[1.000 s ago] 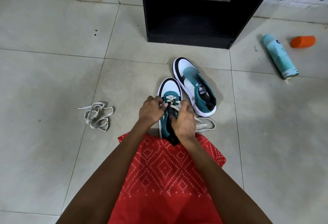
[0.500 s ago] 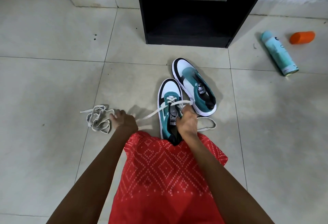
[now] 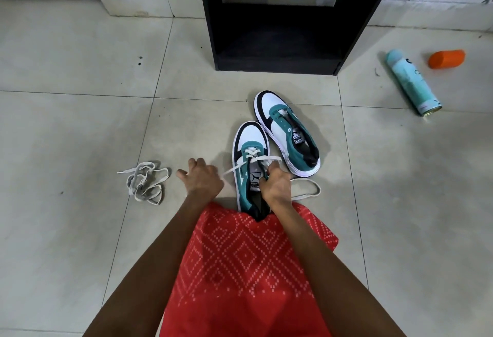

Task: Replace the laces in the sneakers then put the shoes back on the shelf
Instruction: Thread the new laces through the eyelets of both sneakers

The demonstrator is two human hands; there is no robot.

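Gripping the white lace [image 3: 252,153], the left hand [image 3: 202,180] holds one end taut; the right hand [image 3: 277,186] pinches it at the near sneaker [image 3: 249,136].

The left hand [image 3: 202,179] is holding a white lace [image 3: 234,170] stretched sideways from the nearer sneaker [image 3: 250,136], while the right hand [image 3: 277,186] is gripping that shoe at its tongue. The second sneaker [image 3: 286,133] is lying just beyond on the floor [image 3: 80,123], unlaced, with a tangled cord [image 3: 145,183] lying left of the hands.

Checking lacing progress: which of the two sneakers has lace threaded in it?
The nearer sneaker, closest to the person: white lace crosses its front eyelets. The farther sneaker, toward the shelf, has bare eyelets.
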